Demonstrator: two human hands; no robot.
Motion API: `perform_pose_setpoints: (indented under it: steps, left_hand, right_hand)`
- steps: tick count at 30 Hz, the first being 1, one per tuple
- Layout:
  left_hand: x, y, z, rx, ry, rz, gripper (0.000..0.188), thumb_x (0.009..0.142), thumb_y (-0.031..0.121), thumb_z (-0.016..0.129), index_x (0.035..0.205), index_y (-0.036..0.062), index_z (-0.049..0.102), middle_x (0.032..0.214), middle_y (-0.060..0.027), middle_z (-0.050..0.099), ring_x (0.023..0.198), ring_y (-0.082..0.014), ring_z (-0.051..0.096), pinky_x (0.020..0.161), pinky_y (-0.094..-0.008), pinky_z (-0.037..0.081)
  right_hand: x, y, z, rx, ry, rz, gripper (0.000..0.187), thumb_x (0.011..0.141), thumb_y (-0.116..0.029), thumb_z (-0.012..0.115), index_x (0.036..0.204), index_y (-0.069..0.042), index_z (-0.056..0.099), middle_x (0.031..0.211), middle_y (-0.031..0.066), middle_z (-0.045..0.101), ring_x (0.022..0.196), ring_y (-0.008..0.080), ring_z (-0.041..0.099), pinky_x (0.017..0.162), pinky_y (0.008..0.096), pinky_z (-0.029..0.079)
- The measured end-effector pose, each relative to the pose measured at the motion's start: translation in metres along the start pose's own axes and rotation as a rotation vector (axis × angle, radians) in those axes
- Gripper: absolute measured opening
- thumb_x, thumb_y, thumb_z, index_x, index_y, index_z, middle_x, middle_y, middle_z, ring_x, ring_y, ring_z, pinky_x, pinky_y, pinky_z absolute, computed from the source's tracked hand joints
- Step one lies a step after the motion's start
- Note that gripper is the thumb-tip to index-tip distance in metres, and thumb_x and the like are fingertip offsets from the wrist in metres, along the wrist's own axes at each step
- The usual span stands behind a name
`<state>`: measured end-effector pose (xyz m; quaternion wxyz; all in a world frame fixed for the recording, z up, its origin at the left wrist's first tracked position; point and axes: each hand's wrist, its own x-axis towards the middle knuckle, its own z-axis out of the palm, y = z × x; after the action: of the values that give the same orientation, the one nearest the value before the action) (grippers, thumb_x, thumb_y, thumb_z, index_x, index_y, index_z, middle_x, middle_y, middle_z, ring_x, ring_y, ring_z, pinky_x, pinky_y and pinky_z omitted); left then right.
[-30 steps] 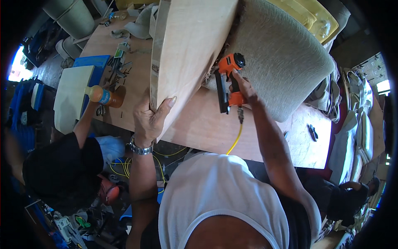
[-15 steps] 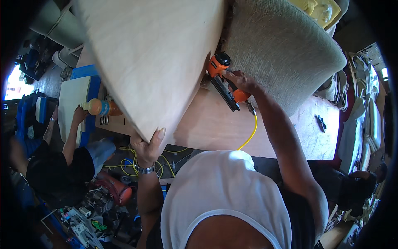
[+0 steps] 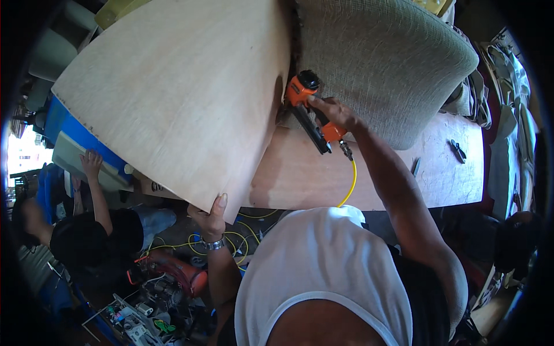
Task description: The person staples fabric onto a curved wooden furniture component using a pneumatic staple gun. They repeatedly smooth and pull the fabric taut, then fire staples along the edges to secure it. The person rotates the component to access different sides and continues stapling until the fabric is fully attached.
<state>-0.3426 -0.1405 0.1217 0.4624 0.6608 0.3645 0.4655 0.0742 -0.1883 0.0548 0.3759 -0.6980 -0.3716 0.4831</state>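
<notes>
My left hand (image 3: 209, 219) grips the near corner of a large thin plywood sheet (image 3: 190, 86), its thumb on top. My right hand (image 3: 337, 115) is wrapped round an orange and black air nail gun (image 3: 306, 112). The gun's head sits against the sheet's right edge, beside a piece upholstered in grey-beige woven fabric (image 3: 381, 63). Its tip is hidden at that seam. A yellow air hose (image 3: 353, 184) runs from the gun's handle down toward me. Both the sheet and the upholstered piece rest on a wooden worktable (image 3: 323, 173).
Pliers (image 3: 459, 151) and a slim pointed tool (image 3: 416, 166) lie on the table's right. At left, a co-worker's hand (image 3: 91, 163) touches a pale board (image 3: 78, 164) next to a blue one (image 3: 72, 124). Below are coiled yellow hose (image 3: 234, 245) and a red tank (image 3: 196, 281).
The plywood sheet has swung left and lies flatter, covering most of the orange bottle. My left hand has shifted slightly right and down with its corner. The co-worker's hand has left the bottle.
</notes>
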Motion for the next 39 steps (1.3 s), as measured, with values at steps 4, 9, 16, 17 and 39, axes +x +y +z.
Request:
perform_pose_setpoints:
  steps: [4,9,16,17,39]
  left_hand:
    - [-0.006,-0.004,-0.002,-0.007,0.020,-0.003,0.024,0.081,0.014,0.077,0.094,-0.0044,0.070,0.091,-0.0091,0.072,0.082,-0.0180,0.064,0.080,-0.0349,0.050]
    - [-0.011,-0.007,-0.002,0.018,-0.017,0.039,0.026,0.082,0.014,0.075,0.098,-0.0056,0.069,0.098,-0.0122,0.072,0.087,-0.0212,0.065,0.084,-0.0376,0.050]
    - [-0.009,-0.011,0.007,-0.021,0.099,0.081,0.030,0.083,0.013,0.073,0.104,-0.0081,0.068,0.098,-0.0134,0.072,0.091,-0.0244,0.067,0.087,-0.0395,0.051]
    - [-0.008,-0.012,0.001,-0.032,0.037,0.074,0.030,0.083,0.013,0.073,0.105,-0.0081,0.068,0.099,-0.0134,0.072,0.091,-0.0244,0.067,0.087,-0.0395,0.051]
    - [-0.022,-0.016,-0.002,0.004,-0.120,0.066,0.037,0.087,0.027,0.076,0.107,-0.0023,0.068,0.096,-0.0138,0.069,0.088,-0.0197,0.066,0.078,-0.0365,0.052]
  right_hand:
    - [-0.005,-0.018,-0.001,-0.032,0.049,0.070,0.079,0.095,-0.077,0.049,0.108,-0.004,0.075,0.077,0.0106,0.069,0.073,0.0173,0.068,0.072,0.0340,0.055]
    - [-0.004,-0.019,0.018,-0.068,-0.003,-0.029,0.079,0.095,-0.075,0.051,0.107,0.000,0.073,0.076,0.0059,0.066,0.072,0.0136,0.066,0.067,0.0323,0.055]
    - [0.009,0.000,0.042,-0.082,0.041,0.113,0.072,0.097,-0.071,0.053,0.105,-0.002,0.073,0.079,0.0058,0.068,0.072,0.0132,0.066,0.068,0.0326,0.055]
    - [0.006,-0.003,0.044,-0.081,0.049,0.110,0.073,0.097,-0.071,0.052,0.105,-0.002,0.073,0.080,0.0063,0.069,0.072,0.0137,0.066,0.068,0.0329,0.055]
    - [0.022,0.040,0.098,0.488,0.097,-0.081,0.047,0.102,-0.056,0.056,0.115,-0.013,0.069,0.079,-0.0053,0.056,0.065,0.0073,0.051,0.057,0.0252,0.044]
